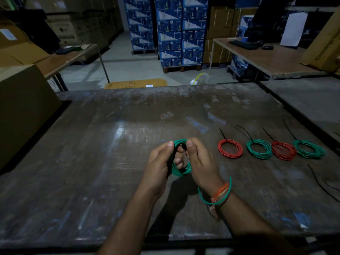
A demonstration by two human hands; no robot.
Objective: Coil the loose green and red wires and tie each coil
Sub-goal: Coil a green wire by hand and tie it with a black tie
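Between both hands, left grip (161, 159) and right grip (197, 157) pinch the upright green coil (181, 171), its loose tail (211, 199) trailing past the right wrist.

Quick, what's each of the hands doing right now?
Left hand: grips the green wire coil.
Right hand: grips the same coil, thumb pinching at the top.

Both hands cover much of the green coil (181, 170); a loose black tie (321, 186) runs off the right edge.
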